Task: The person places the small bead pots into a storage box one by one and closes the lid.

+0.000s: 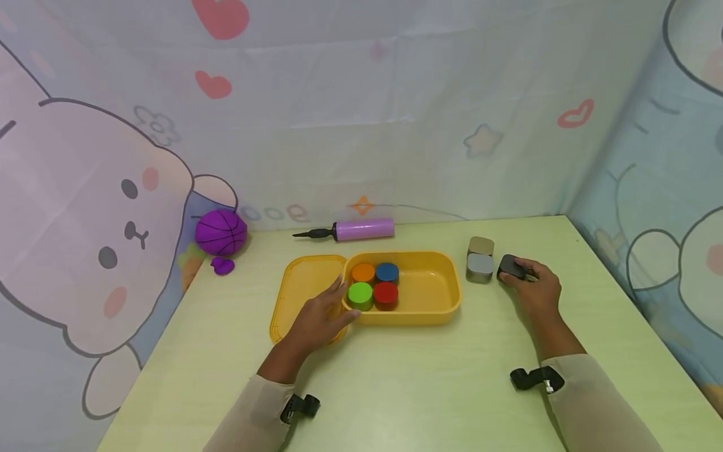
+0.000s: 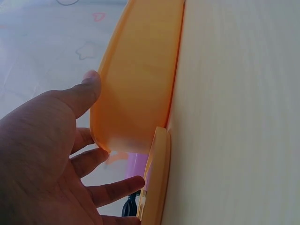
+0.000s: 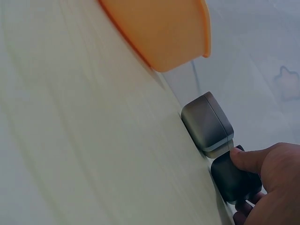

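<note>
My left hand (image 1: 319,319) rests at the left end of a yellow plastic box (image 1: 420,319), fingers spread and thumb at its front rim. In the left wrist view, the thumb (image 2: 89,89) touches the box wall and a lower finger reaches the yellow lid (image 2: 159,187). Inside the box's left half sit round orange (image 1: 363,272), blue (image 1: 386,272), green (image 1: 359,295) and red (image 1: 386,295) pieces. My right hand (image 1: 538,289) grips a small black rounded case (image 3: 232,180) between thumb and fingers, low at the table. Beside it stands a grey case (image 3: 206,122), with a tan case (image 1: 481,245) behind.
The lid lies flat left of the box, partly under my left hand. Behind them lies a purple hand pump (image 1: 364,230) with a black nozzle. A purple ball (image 1: 221,232) and a small purple piece (image 1: 223,266) are at the back left. A printed curtain (image 1: 339,125) hangs behind the table.
</note>
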Motion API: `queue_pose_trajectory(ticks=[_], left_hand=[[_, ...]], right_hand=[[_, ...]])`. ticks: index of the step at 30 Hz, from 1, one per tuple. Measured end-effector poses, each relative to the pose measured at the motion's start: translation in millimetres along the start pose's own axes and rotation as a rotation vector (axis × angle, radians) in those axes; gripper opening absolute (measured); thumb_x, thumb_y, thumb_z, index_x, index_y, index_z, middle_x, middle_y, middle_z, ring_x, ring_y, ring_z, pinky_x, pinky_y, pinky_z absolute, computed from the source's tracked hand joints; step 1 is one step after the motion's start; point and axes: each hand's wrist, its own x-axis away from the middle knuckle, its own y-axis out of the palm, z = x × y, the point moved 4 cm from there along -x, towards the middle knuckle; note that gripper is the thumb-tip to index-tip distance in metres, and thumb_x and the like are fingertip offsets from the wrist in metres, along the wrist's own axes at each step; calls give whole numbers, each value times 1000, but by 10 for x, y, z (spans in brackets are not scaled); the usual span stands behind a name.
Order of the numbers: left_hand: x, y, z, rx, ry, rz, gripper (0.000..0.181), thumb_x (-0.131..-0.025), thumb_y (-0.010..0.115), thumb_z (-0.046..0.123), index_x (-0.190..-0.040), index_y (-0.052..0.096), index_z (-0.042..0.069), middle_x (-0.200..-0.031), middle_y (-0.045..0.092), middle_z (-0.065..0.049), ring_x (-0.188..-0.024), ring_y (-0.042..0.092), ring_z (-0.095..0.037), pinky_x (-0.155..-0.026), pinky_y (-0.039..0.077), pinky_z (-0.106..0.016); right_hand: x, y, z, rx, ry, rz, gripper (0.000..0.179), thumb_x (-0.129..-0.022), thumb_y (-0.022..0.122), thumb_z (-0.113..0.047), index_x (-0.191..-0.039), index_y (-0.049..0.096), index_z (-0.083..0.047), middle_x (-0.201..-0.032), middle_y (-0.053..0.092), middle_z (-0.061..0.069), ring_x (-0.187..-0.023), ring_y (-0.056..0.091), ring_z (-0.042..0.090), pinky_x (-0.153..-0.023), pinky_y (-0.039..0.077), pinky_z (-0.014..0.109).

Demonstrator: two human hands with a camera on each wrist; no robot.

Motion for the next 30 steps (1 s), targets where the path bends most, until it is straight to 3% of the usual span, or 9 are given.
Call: queue_pose_trajectory(ticks=[13,17,21,30], left_hand=[[-4,-6,20,-4,18,8,78,-104,73,47,-169,41,15,-180,29,-4,-166,32,-38,-134,30,-62],[0,3,9,-4,12,13,78,-104,74,45,-168,42,15,-180,29,-4,-166,32,-38,-133,31,-63],[-5,10,2,-2,6,12,78,-104,74,46,-168,42,16,-180,29,-2,-166,32,-36,-134,30,-61],[-3,-2,30,-23,9,5,77,-105,73,45,-169,42,16,-180,30,-4,-165,33,-38,-133,31,-61]], right_hand=[[29,-25,-23,-74,-99,61,51,-95,86,-10,-143,70,-1,-157,60,21,-151,52,38,-128,38,55],[31,-18,-35,-95,-131,78,49,-95,87,-14,-141,72,-6,-155,62,14,-145,55,26,-114,49,32],[50,-17,-82,-106,-212,109,47,-93,88,-10,-138,75,-5,-152,65,11,-138,58,15,-94,49,12],[139,67,-278,-179,-324,130,46,-89,90,-2,-133,78,-3,-148,68,15,-125,56,-7,-92,51,21]])
